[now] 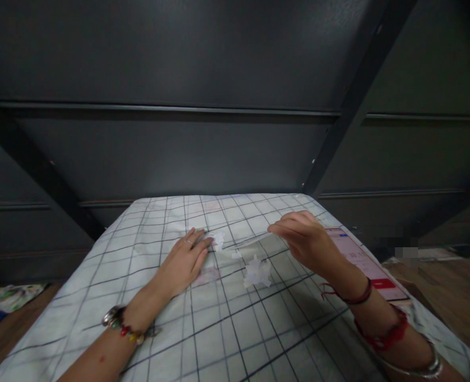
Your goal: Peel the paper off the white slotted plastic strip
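Observation:
My left hand (185, 262) lies palm down on the checked cloth with its fingers stretched out. Its fingertips rest on or against a small white crinkled piece (218, 241). My right hand (304, 241) is raised a little above the cloth, its fingers pinched on the end of a thin, whitish see-through strip (254, 241). That strip slants down to the left, towards the white piece; I cannot tell whether the two are joined. Nearer to me, between the hands, lies a pale, jagged-edged, star-like piece (257, 272). A faint pinkish patch (206, 276) shows beside my left thumb.
White cloth with dark grid lines (235, 329) covers the table. A phone (368, 265) with a lit pinkish screen lies under my right forearm's far side. Dark panels (195, 154) rise behind the table. Colourful items (12, 297) sit low on the left.

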Motion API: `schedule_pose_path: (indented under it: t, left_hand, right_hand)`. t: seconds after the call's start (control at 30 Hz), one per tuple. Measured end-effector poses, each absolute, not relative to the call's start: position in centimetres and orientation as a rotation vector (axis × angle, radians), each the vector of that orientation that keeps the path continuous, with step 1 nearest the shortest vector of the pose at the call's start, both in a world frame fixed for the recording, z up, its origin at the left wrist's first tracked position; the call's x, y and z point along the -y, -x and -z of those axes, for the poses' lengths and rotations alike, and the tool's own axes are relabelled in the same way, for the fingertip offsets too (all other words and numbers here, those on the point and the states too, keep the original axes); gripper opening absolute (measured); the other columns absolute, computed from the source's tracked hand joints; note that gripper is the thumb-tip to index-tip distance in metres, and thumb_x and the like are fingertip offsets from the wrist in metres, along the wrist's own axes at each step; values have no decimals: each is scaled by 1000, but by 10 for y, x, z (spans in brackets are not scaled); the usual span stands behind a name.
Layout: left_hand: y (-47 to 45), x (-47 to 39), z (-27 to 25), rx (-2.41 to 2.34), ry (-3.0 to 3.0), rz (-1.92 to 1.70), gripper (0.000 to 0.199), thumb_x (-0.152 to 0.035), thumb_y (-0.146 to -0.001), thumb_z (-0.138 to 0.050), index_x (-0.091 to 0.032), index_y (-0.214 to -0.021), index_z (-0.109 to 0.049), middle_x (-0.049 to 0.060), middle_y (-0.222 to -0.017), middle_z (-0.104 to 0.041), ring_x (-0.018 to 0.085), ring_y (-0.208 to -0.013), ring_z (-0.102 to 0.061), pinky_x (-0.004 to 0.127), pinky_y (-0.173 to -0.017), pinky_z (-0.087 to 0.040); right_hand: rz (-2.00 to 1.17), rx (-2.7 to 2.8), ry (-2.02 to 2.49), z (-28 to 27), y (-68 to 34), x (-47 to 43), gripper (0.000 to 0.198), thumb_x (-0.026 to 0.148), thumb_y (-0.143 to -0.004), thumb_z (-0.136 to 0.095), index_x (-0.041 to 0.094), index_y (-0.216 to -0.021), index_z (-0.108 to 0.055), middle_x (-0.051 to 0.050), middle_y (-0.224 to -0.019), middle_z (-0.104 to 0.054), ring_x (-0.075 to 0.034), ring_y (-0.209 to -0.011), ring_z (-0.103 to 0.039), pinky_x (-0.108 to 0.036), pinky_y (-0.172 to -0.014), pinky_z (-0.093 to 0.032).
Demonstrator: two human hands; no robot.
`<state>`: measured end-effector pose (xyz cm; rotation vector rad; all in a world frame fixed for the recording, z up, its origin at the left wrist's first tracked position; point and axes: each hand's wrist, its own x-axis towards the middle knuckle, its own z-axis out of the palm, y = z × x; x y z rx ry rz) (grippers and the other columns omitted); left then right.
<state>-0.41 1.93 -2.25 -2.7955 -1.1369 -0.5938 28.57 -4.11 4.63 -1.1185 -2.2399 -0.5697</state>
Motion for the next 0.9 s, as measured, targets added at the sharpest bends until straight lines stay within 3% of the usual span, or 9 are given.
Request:
schedule_pose_path:
  t: [0.23, 0.9]
  left_hand:
    - [3, -16, 16, 1134, 2810, 552, 41, -31, -98, -28, -15, -116, -61, 12, -136, -49, 30, -134, -33, 53, -109, -32]
    - [9, -21, 26, 1349, 2575, 660, 46, -39, -99, -23, -15, -122, -55, 13, -132, -53, 31, -128, -42, 52, -101, -41]
  right_hand:
    - [437, 2299, 1093, -53, -304, 43, 38, -5, -69, -38, 21, -85, -60, 0, -70, -61, -16, -72, -53, -31, -70, -36]
    - [654, 2288, 1057, -44, -278, 40, 38, -6, -73, -37, 17, -93, -59, -2, -74, -62, -17, -70, -47, -31, -65, -33]
